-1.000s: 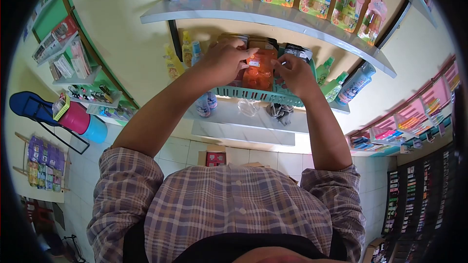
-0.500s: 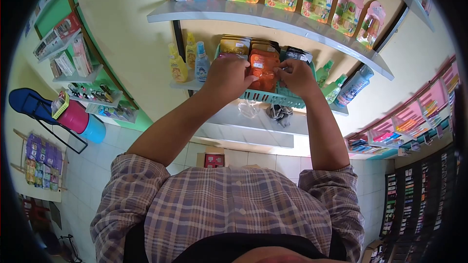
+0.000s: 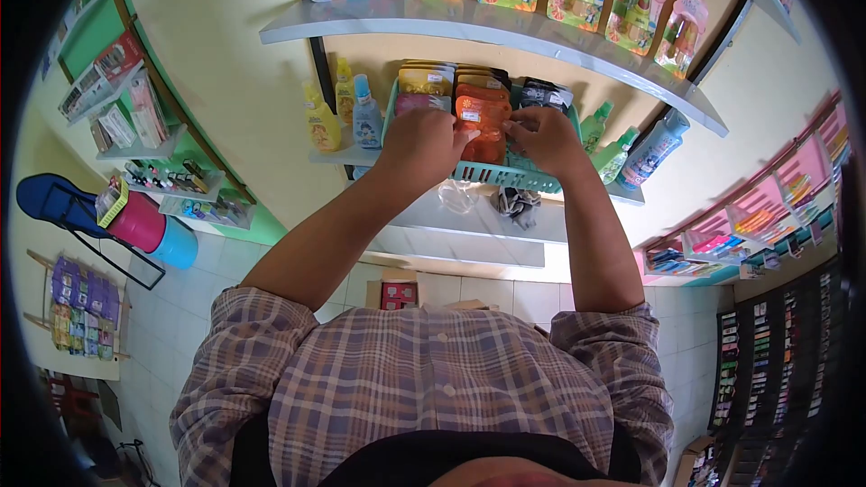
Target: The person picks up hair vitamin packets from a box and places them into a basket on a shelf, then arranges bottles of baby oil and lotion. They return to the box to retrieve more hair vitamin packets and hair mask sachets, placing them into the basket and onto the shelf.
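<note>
A teal plastic basket point(image 3: 514, 179) stands on a grey wall shelf point(image 3: 469, 221) and holds upright rows of packets. My left hand point(image 3: 417, 146) and my right hand point(image 3: 544, 140) both pinch an orange packet point(image 3: 483, 122) at the front of the middle row, one at each side. Behind it stand more orange and yellow packets point(image 3: 426, 79); dark packets point(image 3: 546, 93) fill the right row. My forearms reach up from my plaid shirt.
Yellow and blue bottles point(image 3: 345, 113) stand left of the basket, green and blue bottles point(image 3: 631, 149) to its right. An upper shelf point(image 3: 487, 32) carries carded baby items. A crumpled bag and cloth point(image 3: 505, 203) lie under the basket. More racks line both side walls.
The orange packet has gone down from in front of the basket into its middle row. My left hand moved from the packet's top to its left side; my right hand stayed at its right edge.
</note>
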Motion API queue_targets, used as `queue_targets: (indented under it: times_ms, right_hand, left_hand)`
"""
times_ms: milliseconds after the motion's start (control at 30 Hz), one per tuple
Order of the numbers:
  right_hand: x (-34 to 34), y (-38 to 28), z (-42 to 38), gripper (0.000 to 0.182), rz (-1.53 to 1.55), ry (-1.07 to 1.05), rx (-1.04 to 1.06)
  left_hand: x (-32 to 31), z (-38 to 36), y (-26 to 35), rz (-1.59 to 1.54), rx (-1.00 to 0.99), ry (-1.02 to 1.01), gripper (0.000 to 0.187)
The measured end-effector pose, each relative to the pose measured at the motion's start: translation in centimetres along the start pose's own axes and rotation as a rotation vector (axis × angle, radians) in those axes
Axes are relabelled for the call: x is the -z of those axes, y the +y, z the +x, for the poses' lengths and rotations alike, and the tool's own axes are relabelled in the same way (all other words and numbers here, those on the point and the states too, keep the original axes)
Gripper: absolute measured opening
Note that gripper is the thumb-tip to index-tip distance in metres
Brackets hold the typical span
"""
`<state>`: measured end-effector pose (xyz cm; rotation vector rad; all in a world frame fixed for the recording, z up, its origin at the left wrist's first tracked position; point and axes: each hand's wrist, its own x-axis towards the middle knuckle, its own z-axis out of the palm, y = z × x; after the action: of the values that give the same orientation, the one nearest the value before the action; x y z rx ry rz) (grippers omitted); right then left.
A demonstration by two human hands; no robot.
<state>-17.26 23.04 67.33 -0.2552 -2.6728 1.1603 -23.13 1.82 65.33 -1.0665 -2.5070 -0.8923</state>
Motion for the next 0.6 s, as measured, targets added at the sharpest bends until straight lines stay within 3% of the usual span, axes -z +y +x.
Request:
queue_targets:
  times_ms: [333,600]
  right_hand:
    - [0.6,-1.1,-0.6,0.025,-0.136,0.038,0.019]
    - [0.2,-1.5,-2.8,0.027,-0.468,-0.014,-0.075]
  left_hand:
    - [0.6,0.0,0.2,0.084,0.019,-0.034,0.031]
    - [1.8,-0.3,-0.5,0.044,0.070,-0.086,0.022]
